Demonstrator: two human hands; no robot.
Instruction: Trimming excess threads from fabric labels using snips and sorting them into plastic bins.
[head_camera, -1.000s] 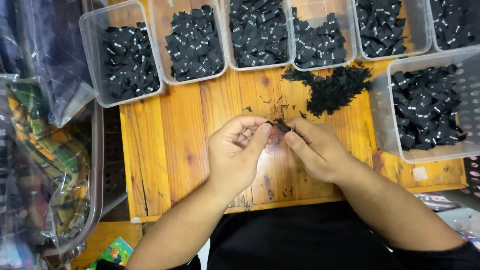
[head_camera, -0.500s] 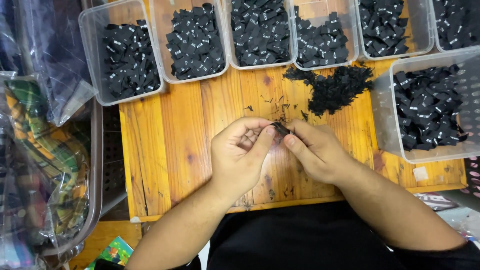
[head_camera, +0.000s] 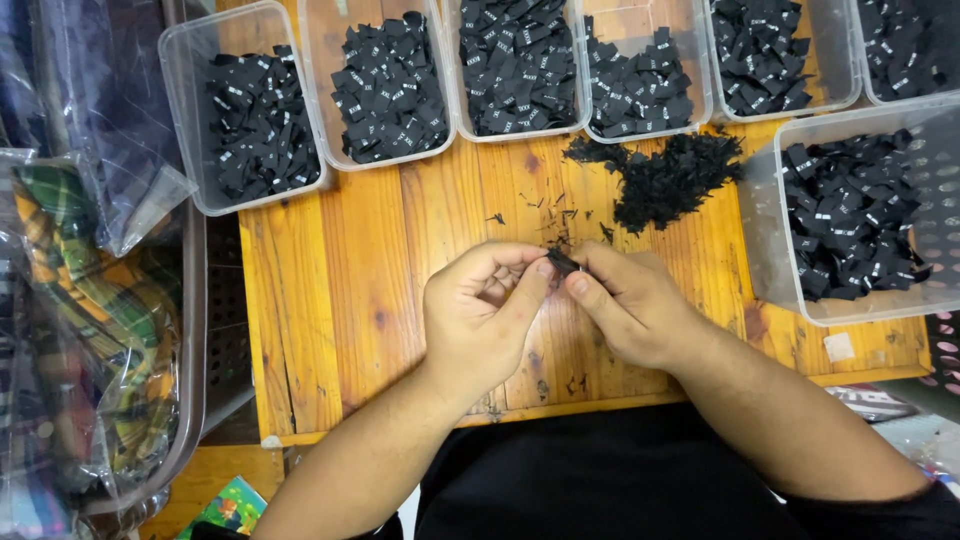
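My left hand (head_camera: 485, 315) and my right hand (head_camera: 635, 305) meet over the middle of a wooden table (head_camera: 350, 300). Both pinch one small black fabric label (head_camera: 562, 262) between thumbs and fingertips. Most of the label is hidden by my fingers. A loose heap of black scraps and threads (head_camera: 665, 175) lies just beyond my right hand.
Several clear plastic tubs of black labels line the far edge, among them one at the left (head_camera: 250, 120) and a larger one at the right (head_camera: 860, 215). Bagged plaid cloth (head_camera: 90, 310) fills a bin to the left. Tiny black trimmings dot the wood.
Nothing has visibly moved apart from slight finger shifts on the label.
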